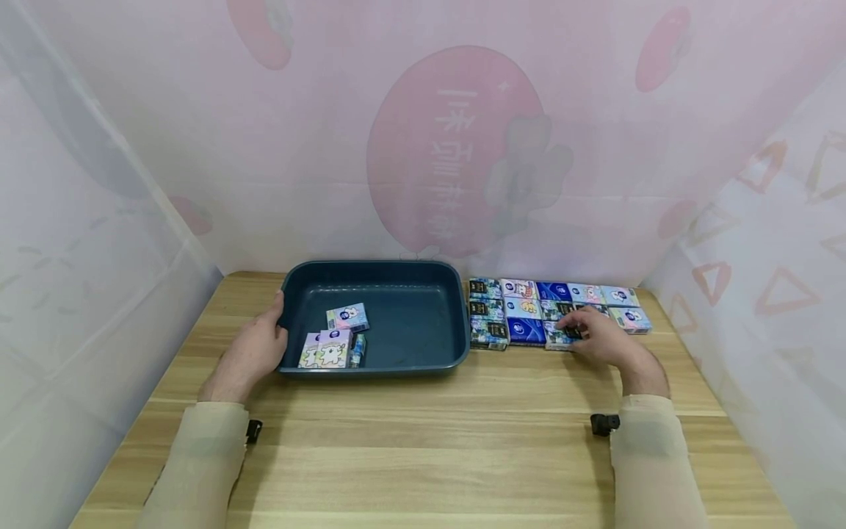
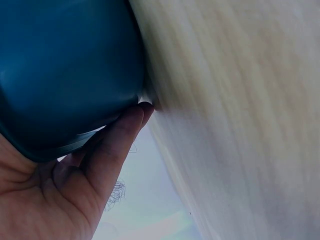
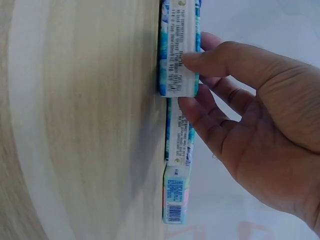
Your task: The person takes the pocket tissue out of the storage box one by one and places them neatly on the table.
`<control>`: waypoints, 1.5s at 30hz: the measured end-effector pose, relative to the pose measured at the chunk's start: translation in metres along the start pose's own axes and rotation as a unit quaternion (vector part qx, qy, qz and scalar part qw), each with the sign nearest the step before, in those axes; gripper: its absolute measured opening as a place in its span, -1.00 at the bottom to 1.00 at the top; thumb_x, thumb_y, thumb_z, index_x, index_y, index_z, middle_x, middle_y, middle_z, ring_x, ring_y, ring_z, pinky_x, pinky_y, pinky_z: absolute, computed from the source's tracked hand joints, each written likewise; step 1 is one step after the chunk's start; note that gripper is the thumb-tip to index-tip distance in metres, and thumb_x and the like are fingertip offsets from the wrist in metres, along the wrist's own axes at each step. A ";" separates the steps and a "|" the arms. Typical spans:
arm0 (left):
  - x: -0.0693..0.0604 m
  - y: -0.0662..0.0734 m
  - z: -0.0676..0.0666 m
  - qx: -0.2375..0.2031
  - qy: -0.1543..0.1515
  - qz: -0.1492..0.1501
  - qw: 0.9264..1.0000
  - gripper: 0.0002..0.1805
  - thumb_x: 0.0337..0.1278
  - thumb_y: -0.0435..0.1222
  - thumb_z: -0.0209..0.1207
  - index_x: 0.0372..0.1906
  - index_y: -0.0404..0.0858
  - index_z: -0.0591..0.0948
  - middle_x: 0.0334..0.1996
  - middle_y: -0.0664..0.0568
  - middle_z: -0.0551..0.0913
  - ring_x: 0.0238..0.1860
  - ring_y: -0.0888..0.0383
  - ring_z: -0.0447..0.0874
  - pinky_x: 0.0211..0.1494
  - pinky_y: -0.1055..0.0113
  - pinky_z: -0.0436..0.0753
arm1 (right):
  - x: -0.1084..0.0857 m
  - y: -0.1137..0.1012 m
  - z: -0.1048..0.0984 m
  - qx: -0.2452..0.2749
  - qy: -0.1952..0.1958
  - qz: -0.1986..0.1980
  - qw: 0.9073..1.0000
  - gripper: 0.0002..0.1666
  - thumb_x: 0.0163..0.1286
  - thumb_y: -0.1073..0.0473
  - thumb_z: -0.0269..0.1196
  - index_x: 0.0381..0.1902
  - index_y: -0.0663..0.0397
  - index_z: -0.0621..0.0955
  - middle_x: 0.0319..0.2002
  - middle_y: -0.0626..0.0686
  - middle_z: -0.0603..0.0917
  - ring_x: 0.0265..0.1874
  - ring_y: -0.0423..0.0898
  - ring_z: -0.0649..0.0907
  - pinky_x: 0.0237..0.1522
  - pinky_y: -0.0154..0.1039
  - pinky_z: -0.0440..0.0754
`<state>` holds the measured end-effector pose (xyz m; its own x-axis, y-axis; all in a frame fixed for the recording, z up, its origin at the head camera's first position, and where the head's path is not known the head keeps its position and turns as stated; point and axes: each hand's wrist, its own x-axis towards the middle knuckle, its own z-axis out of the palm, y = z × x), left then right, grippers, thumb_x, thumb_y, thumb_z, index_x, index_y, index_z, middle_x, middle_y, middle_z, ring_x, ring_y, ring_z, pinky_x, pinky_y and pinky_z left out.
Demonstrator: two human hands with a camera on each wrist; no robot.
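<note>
On the left, my left hand point(image 1: 254, 345) grips the end of a dark teal plastic tray point(image 1: 373, 371), its thumb at the rim. The left wrist view shows the fingers of this hand against the tray's outer wall point(image 2: 65, 75). My right hand point(image 1: 604, 338) is at the front row of small tissue packs, pinching a dark blue floral pack point(image 1: 559, 338). In the right wrist view its thumb lies on the printed side of that tissue pack point(image 3: 175, 82), with other fingers behind and beside it. Inside the tray, white-and-lilac tissue packs point(image 1: 333, 349) lie at the front left.
Several tissue packs, among them a plain blue one point(image 1: 526, 332) and a pale blue one point(image 1: 631, 319), lie in rows right of the tray. They rest on a wooden table point(image 1: 423, 455). A pink printed curtain point(image 1: 317, 191) hangs behind.
</note>
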<state>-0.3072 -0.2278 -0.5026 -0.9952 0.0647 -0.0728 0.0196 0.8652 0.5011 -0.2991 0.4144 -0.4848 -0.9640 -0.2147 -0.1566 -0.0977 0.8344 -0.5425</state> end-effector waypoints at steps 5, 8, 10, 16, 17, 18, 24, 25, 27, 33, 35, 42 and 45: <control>0.000 -0.001 0.000 -0.002 -0.001 0.001 1.000 -0.15 0.79 -0.36 -0.09 0.95 -0.39 -0.10 0.55 -0.65 0.49 -0.59 0.07 0.39 -0.38 0.14 0.47 | 0.005 0.011 -0.002 0.009 0.023 -0.055 0.998 -0.67 0.48 0.40 0.47 0.17 0.20 0.81 0.18 0.41 0.67 0.11 0.32 0.71 0.19 0.23 0.78; 0.000 -0.002 0.000 -0.001 0.000 0.002 1.000 -0.14 0.79 -0.36 -0.09 0.95 -0.39 -0.11 0.59 -0.67 0.46 -0.59 0.07 0.39 -0.38 0.14 0.47 | 0.004 0.003 -0.006 0.011 0.048 -0.062 0.997 -0.68 0.59 0.32 0.45 0.23 0.28 0.78 0.21 0.41 0.70 0.19 0.40 0.73 0.27 0.34 0.77; 0.000 -0.002 0.001 0.001 0.000 0.000 1.000 -0.15 0.79 -0.35 -0.09 0.95 -0.38 -0.11 0.64 -0.67 0.41 -0.57 0.06 0.39 -0.36 0.13 0.46 | 0.001 -0.012 -0.008 0.010 0.062 -0.041 0.997 -0.62 0.67 0.27 0.42 0.32 0.33 0.75 0.30 0.45 0.68 0.29 0.47 0.71 0.37 0.48 0.70; 0.002 -0.003 0.001 0.011 0.000 -0.003 1.000 -0.14 0.80 -0.35 -0.08 0.95 -0.37 -0.10 0.71 -0.65 0.33 -0.49 0.01 0.45 -0.25 0.10 0.52 | 0.001 -0.034 -0.009 0.019 0.093 -0.037 0.995 -0.52 0.82 0.19 0.31 0.48 0.41 0.65 0.40 0.46 0.64 0.38 0.44 0.70 0.47 0.46 0.67; 0.001 -0.002 0.001 0.012 0.000 -0.002 1.000 -0.14 0.80 -0.35 -0.08 0.95 -0.37 -0.10 0.71 -0.65 0.34 -0.48 0.01 0.46 -0.24 0.09 0.53 | 0.002 -0.036 -0.009 0.020 0.096 -0.039 0.994 -0.52 0.83 0.19 0.30 0.50 0.41 0.64 0.41 0.46 0.64 0.39 0.44 0.70 0.48 0.46 0.67; 0.002 -0.002 0.001 0.013 0.000 -0.002 1.000 -0.14 0.80 -0.35 -0.07 0.95 -0.37 -0.10 0.71 -0.65 0.35 -0.46 0.00 0.46 -0.23 0.09 0.54 | 0.002 -0.039 -0.009 0.022 0.099 -0.039 0.994 -0.51 0.84 0.18 0.29 0.51 0.40 0.63 0.43 0.47 0.63 0.39 0.44 0.69 0.49 0.46 0.67; 0.002 -0.003 0.001 0.015 0.000 -0.004 1.000 -0.14 0.81 -0.34 -0.07 0.95 -0.37 -0.11 0.70 -0.65 0.36 -0.42 -0.02 0.50 -0.15 0.04 0.60 | 0.006 -0.055 -0.005 0.028 0.103 -0.048 0.993 -0.46 0.86 0.15 0.28 0.58 0.37 0.60 0.50 0.47 0.60 0.43 0.45 0.66 0.50 0.44 0.67; 0.002 -0.003 0.001 0.015 0.000 -0.004 1.000 -0.14 0.81 -0.34 -0.07 0.95 -0.37 -0.11 0.71 -0.65 0.35 -0.40 -0.03 0.51 -0.12 0.01 0.62 | 0.006 -0.059 -0.004 0.028 0.101 -0.050 0.993 -0.45 0.86 0.14 0.27 0.59 0.37 0.59 0.52 0.46 0.59 0.45 0.45 0.66 0.52 0.45 0.67; 0.002 -0.003 0.000 0.017 0.000 -0.005 1.000 -0.14 0.81 -0.34 -0.07 0.95 -0.37 -0.10 0.72 -0.64 0.33 -0.35 -0.06 0.56 -0.05 -0.04 0.65 | 0.007 -0.065 -0.001 0.033 0.096 -0.054 0.993 -0.43 0.86 0.14 0.27 0.61 0.36 0.58 0.55 0.45 0.57 0.49 0.47 0.65 0.55 0.47 0.65; 0.002 -0.002 0.000 0.017 -0.002 -0.007 1.000 -0.15 0.82 -0.34 -0.08 0.95 -0.36 -0.11 0.74 -0.64 0.29 -0.33 -0.07 0.58 0.00 -0.05 0.67 | 0.013 -0.082 0.010 0.037 0.093 -0.077 0.992 -0.42 0.84 0.17 0.28 0.66 0.30 0.56 0.60 0.41 0.55 0.58 0.48 0.58 0.60 0.50 0.59; 0.002 -0.002 0.000 0.014 -0.002 -0.006 1.000 -0.15 0.82 -0.34 -0.08 0.95 -0.37 -0.11 0.71 -0.64 0.34 -0.42 -0.03 0.51 -0.13 0.01 0.63 | 0.015 -0.088 0.014 0.035 0.091 -0.086 0.991 -0.40 0.84 0.17 0.27 0.68 0.28 0.55 0.62 0.40 0.54 0.60 0.48 0.57 0.61 0.51 0.57; 0.000 0.000 0.000 0.012 0.000 -0.003 1.000 -0.15 0.81 -0.35 -0.07 0.95 -0.37 -0.10 0.68 -0.66 0.38 -0.49 0.02 0.43 -0.29 0.11 0.51 | 0.017 -0.109 0.030 0.031 0.087 -0.119 0.989 -0.39 0.83 0.22 0.29 0.70 0.27 0.52 0.67 0.37 0.52 0.66 0.44 0.54 0.63 0.50 0.57; 0.001 -0.001 0.000 0.015 -0.002 -0.005 1.000 -0.15 0.81 -0.34 -0.07 0.95 -0.37 -0.10 0.71 -0.65 0.34 -0.42 -0.03 0.51 -0.16 0.02 0.61 | 0.020 -0.117 0.036 0.025 0.085 -0.131 0.987 -0.36 0.82 0.22 0.29 0.72 0.27 0.50 0.69 0.38 0.52 0.67 0.43 0.54 0.65 0.49 0.55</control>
<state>-0.3078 -0.2288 -0.5029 -0.9951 0.0573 -0.0808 0.0121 0.8800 0.4748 -0.2980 0.2942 -0.4547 -0.9350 -0.3289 0.1324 -0.3414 0.7344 -0.5867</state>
